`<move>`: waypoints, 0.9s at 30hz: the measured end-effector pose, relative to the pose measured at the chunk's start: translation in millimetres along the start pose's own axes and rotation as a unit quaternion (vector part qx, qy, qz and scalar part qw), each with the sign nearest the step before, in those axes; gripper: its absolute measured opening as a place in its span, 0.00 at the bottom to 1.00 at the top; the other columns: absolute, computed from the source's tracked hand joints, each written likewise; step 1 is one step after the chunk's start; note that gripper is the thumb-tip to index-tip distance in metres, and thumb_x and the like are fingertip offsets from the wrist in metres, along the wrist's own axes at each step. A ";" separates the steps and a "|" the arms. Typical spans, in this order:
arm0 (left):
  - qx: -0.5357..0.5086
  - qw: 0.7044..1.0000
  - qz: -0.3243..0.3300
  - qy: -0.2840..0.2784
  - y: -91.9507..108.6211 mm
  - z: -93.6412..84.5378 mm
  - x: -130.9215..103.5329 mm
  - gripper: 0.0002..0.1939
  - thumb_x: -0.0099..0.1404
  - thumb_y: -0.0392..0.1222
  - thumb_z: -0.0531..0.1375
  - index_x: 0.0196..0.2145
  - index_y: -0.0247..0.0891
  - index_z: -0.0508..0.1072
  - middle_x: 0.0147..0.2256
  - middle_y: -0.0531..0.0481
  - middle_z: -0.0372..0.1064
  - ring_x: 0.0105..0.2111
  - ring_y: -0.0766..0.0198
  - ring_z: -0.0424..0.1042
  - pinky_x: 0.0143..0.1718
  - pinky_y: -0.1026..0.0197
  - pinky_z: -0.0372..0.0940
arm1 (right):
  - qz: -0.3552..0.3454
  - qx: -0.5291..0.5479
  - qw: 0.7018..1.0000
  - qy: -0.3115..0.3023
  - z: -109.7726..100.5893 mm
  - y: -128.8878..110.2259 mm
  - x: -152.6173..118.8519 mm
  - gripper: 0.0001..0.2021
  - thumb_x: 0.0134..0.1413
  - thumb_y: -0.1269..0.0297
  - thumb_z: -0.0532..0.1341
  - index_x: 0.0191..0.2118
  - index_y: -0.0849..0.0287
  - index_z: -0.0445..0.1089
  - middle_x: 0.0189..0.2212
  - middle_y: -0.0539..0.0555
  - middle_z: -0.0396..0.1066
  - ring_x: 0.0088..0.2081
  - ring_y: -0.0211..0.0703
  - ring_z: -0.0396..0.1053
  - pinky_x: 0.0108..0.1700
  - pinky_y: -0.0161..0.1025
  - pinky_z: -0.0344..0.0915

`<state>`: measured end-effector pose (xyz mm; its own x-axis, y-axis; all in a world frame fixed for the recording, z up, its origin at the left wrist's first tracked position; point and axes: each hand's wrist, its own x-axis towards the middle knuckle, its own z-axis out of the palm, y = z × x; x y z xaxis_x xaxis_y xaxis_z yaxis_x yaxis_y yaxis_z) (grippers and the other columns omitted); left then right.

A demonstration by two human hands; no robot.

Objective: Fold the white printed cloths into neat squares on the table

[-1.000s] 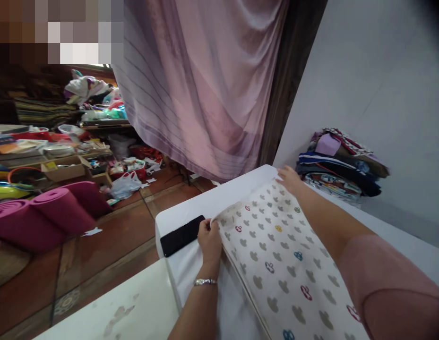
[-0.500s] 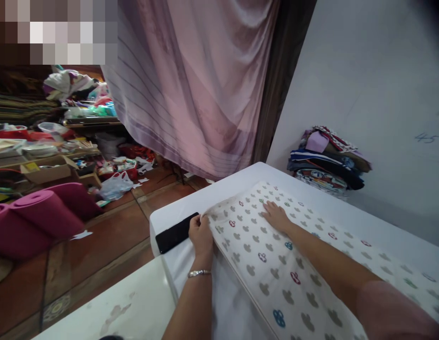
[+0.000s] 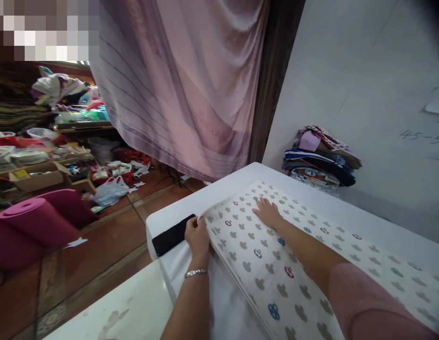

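A white cloth (image 3: pixel 247 236) with grey, red, blue and green mouse-head prints lies folded in a long strip on the white-covered table (image 3: pixel 219 186). My left hand (image 3: pixel 198 233), a silver bracelet at its wrist, pinches the cloth's near left corner. Spread flat on the cloth, towards its far end, is my right hand (image 3: pixel 268 213), with its fingers apart. Beside my left hand a black phone (image 3: pixel 172 236) rests on the table's left part.
Folded clothes (image 3: pixel 318 158) are stacked by the wall. A pink curtain (image 3: pixel 201 85) hangs beyond the table. Rolled pink mats (image 3: pixel 38 219), a plastic bag (image 3: pixel 111 190) and boxes lie left. A pale stained surface (image 3: pixel 123 307) stands at the near left.
The view has turned slightly to the right, so everything sits further left. Both hands keep nearly the same places on the cloth.
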<state>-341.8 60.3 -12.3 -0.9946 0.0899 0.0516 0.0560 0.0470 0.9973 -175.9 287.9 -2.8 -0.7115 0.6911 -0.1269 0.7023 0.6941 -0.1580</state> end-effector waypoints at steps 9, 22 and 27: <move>-0.008 1.000 0.012 0.025 14.1 -2.2 -7.2 0.09 0.54 0.44 0.58 0.31 0.36 0.71 0.27 0.54 0.67 0.28 0.65 0.64 0.32 0.61 0.59 | 0.020 0.040 0.999 0.019 -5.9 -2.5 -17.5 0.32 0.62 0.47 0.38 0.67 0.58 0.44 0.68 0.56 0.31 0.67 0.49 0.28 0.64 0.53 0.33; -0.063 0.995 -0.074 -0.017 13.7 1.1 -15.8 0.15 0.51 0.48 0.61 0.34 0.36 0.72 0.27 0.54 0.68 0.27 0.66 0.64 0.28 0.63 0.60 | 0.061 0.037 0.996 0.046 -17.2 19.0 88.1 0.31 0.62 0.46 0.41 0.65 0.56 0.46 0.68 0.57 0.37 0.67 0.50 0.35 0.62 0.56 0.39; -0.069 0.994 -0.082 -0.027 11.9 0.5 -18.3 0.16 0.51 0.49 0.62 0.35 0.37 0.72 0.28 0.54 0.68 0.26 0.66 0.65 0.27 0.63 0.61 | 0.071 0.035 0.997 0.012 -9.5 13.8 107.5 0.35 0.60 0.43 0.41 0.66 0.60 0.44 0.68 0.59 0.33 0.67 0.55 0.33 0.61 0.62 0.36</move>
<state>-322.9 59.8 -1.4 -0.9829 0.1465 -0.1119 -0.1232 -0.0705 0.9899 -242.5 373.6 -9.3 -0.6036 0.7866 -0.1300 0.7924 0.5737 -0.2073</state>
